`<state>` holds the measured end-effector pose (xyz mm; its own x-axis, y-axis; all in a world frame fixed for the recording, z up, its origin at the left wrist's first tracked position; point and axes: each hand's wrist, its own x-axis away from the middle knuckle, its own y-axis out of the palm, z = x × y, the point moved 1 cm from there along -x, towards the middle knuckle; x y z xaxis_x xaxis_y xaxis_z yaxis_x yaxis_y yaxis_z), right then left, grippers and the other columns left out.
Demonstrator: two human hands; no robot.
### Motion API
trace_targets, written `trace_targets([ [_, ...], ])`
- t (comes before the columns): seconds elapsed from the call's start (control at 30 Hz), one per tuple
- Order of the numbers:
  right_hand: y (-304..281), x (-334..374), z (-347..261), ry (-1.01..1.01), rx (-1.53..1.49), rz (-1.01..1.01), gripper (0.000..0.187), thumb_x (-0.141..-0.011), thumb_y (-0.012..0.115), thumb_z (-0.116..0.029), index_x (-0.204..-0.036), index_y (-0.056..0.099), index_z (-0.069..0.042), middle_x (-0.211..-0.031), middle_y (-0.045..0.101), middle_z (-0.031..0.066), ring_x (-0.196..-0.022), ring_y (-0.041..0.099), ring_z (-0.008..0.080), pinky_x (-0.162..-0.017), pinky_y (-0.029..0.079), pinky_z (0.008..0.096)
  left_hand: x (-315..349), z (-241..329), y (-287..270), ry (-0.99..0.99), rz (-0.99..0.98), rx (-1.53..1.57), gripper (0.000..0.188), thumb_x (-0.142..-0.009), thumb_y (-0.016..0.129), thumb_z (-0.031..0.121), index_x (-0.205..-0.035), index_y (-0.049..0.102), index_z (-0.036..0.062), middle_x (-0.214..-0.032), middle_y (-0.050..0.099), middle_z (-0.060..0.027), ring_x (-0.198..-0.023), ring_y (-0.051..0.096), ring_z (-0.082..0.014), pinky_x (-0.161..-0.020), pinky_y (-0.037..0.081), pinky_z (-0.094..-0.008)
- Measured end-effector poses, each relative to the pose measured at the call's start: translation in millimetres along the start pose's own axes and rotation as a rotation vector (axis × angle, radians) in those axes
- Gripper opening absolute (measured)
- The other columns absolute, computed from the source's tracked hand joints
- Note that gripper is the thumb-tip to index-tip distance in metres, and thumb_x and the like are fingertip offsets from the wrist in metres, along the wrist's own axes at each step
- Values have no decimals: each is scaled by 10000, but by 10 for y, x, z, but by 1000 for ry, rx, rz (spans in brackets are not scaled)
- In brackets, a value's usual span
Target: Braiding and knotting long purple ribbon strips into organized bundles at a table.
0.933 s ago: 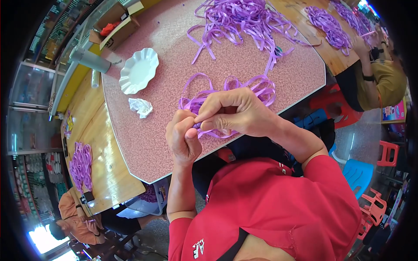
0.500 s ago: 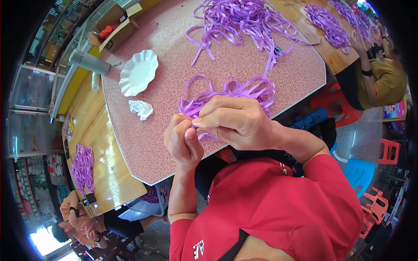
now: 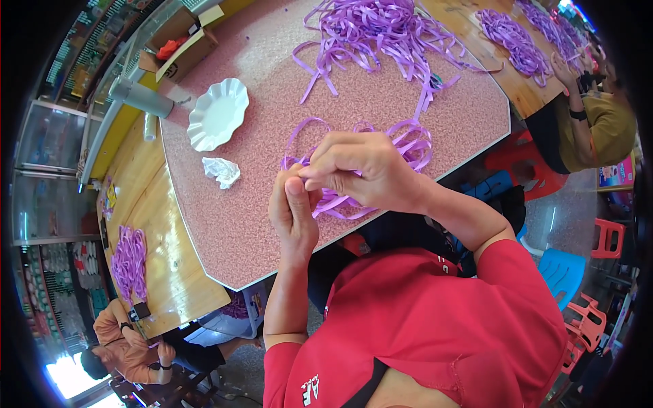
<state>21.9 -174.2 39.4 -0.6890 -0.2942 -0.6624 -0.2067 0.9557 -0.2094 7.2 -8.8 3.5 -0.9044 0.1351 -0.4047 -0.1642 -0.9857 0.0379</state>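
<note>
My left hand [image 3: 292, 212] and my right hand [image 3: 367, 170] meet over the near edge of the pink speckled table [image 3: 224, 231], fingertips touching. Both are closed in a pinch, and what sits between the fingers is too small and covered to make out. Right behind and below them lies a loose bundle of purple ribbon [image 3: 412, 144], partly hidden by my hands. Farther off spreads a bigger heap of purple ribbon [image 3: 381, 34], with one strand trailing toward the near bundle.
A white scalloped dish [image 3: 218, 115], a crumpled white tissue [image 3: 222, 172], a grey-green tumbler [image 3: 141, 96] and a cardboard box [image 3: 187, 54] stand to the left. More purple ribbon [image 3: 129, 262] lies on the wooden table, where a person [image 3: 129, 340] sits. Another person [image 3: 598, 129] sits far right.
My right hand has lifted and turned slightly, its fingertips still at my left hand. The left thumb now points up more, and more of the ribbon below shows.
</note>
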Motion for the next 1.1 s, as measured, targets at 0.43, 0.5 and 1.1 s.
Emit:
trace_targets([
  [0.43, -980, 153, 596, 366, 100, 188, 201, -940, 666, -52, -1122, 710, 21, -1073, 686, 87, -837, 669, 138, -742, 542, 256, -116, -155, -82, 65, -119, -675, 155, -913, 704, 179, -962, 654, 42, -872, 575, -53, -837, 545, -196, -756, 421, -346],
  [0.5, -1308, 212, 807, 310, 287, 255, 207, -940, 676, -81, -1116, 713, 20, -1053, 693, 81, -822, 666, 133, -730, 539, 256, -81, -173, -80, 156, -193, -935, 204, -825, 735, 115, -1015, 678, 67, -1063, 614, -91, -1101, 537, -306, -981, 361, -449],
  [1.1, -2079, 432, 919, 563, 708, -382, 153, -838, 698, -162, -954, 749, -77, -928, 653, 93, -883, 630, 218, -803, 498, 342, 34, -123, -23, 187, -229, -887, 174, -854, 721, 115, -1016, 677, 70, -1132, 624, -105, -1176, 540, -316, -1073, 325, -485],
])
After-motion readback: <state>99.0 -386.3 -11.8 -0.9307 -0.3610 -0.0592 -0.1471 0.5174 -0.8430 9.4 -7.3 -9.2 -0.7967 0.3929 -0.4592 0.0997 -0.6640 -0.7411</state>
